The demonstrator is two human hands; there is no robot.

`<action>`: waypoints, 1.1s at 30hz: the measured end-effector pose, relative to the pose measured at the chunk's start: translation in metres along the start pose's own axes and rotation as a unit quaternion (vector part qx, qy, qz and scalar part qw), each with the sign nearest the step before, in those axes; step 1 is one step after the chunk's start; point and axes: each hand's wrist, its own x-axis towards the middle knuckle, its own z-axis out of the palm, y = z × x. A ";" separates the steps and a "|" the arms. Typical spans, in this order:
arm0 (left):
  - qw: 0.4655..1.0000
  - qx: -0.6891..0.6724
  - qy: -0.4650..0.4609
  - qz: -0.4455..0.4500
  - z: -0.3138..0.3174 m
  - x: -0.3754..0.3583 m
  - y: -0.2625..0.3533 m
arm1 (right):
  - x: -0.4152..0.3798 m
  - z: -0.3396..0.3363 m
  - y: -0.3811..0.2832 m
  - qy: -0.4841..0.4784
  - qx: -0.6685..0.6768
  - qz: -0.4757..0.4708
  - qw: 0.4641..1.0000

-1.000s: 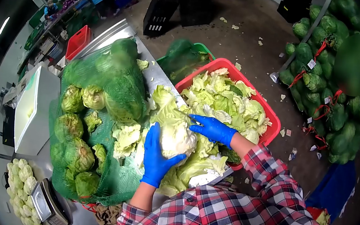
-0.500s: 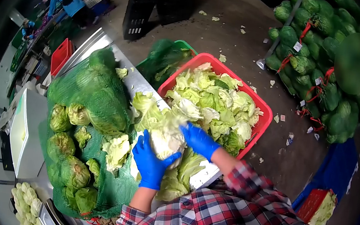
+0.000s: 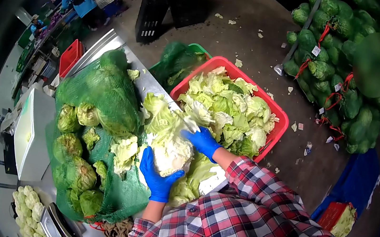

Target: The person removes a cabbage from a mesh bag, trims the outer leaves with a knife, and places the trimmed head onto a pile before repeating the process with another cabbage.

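Cabbage (image 3: 172,158), left of the red crate (image 3: 284,122), lies cupped in my left hand (image 3: 158,181), my right hand (image 3: 203,143) crate-side, its grip unclear.

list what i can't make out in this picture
Underside of the pale cabbage: head view, hidden by the cabbage itself.
Fingertips of the right hand: head view, blurred.
Bottom of the red bin: head view, under leaves.
Print on the white tag: head view, too small.
Part of the netted cabbages: head view, behind a round blur.
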 end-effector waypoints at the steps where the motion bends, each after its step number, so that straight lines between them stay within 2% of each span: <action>1: 1.000 -0.001 0.004 0.003 -0.001 -0.006 -0.002 | -0.005 0.000 -0.004 0.006 0.007 0.005 1.000; 4: 1.000 -0.021 0.002 -0.008 -0.011 -0.008 0.001 | 0.034 0.017 0.044 0.052 -0.078 -0.144 0.985; 5: 0.999 0.036 0.004 0.006 -0.016 -0.004 0.006 | -0.008 0.005 0.000 -0.026 -0.005 -0.056 0.998; 7: 0.989 0.147 0.002 0.020 -0.029 0.011 0.027 | -0.032 0.004 -0.021 -0.055 0.043 0.005 0.998; 8: 0.993 0.110 -0.035 -0.014 -0.029 0.026 0.040 | -0.034 0.002 -0.027 -0.077 0.050 0.048 0.995; 10: 0.966 0.244 -0.087 0.003 -0.012 0.040 0.053 | 0.006 0.021 0.028 0.011 -0.019 -0.086 0.996; 11: 0.961 0.267 -0.072 0.029 -0.007 0.037 0.047 | 0.009 0.026 0.030 0.056 -0.051 -0.149 0.986; 14: 0.973 0.210 -0.091 -0.018 -0.018 0.022 0.040 | 0.004 0.023 0.036 0.066 -0.140 -0.171 0.973; 15: 0.986 0.146 -0.081 -0.016 -0.024 0.015 0.028 | 0.006 0.027 0.040 0.052 -0.145 -0.169 0.973; 18: 0.997 0.067 -0.028 0.002 -0.042 -0.024 -0.005 | 0.037 0.043 0.075 0.074 -0.026 -0.149 0.986; 19: 1.000 0.024 -0.007 0.003 -0.044 -0.041 -0.015 | 0.026 0.032 0.054 0.086 -0.095 -0.138 0.982; 20: 1.000 -0.025 0.005 0.018 -0.047 -0.052 -0.017 | 0.027 0.032 0.053 0.082 -0.074 -0.138 0.984; 22: 0.978 -0.199 0.061 -0.018 -0.040 -0.068 -0.014 | 0.033 0.033 0.056 0.078 -0.087 -0.116 0.986; 25: 0.995 -0.092 0.016 -0.023 -0.049 -0.074 -0.020 | 0.018 0.017 0.029 -0.019 -0.033 -0.036 0.999; 26: 0.992 -0.105 0.021 -0.062 -0.050 -0.070 -0.016 | 0.014 0.006 0.015 -0.050 -0.007 0.050 0.997; 27: 0.987 -0.120 0.028 -0.101 -0.049 -0.059 -0.006 | 0.011 -0.012 0.001 -0.124 0.056 0.073 0.988; 28: 0.980 -0.134 0.036 -0.140 -0.046 -0.049 0.000 | 0.009 -0.019 -0.005 -0.044 0.028 0.015 0.999; 29: 0.974 -0.151 0.066 -0.154 -0.039 -0.043 0.000 | 0.016 -0.025 0.006 0.074 -0.012 -0.148 0.986; 30: 0.979 -0.100 0.059 -0.165 -0.034 -0.040 -0.003 | 0.015 -0.025 0.001 0.189 -0.048 -0.307 0.932; 32: 0.989 -0.003 0.040 -0.139 -0.027 -0.028 0.003 | -0.016 -0.024 -0.022 0.098 -0.128 -0.257 0.953; 33: 0.991 0.040 0.039 -0.123 -0.024 -0.023 0.010 | -0.028 -0.009 -0.025 0.048 -0.179 -0.345 0.920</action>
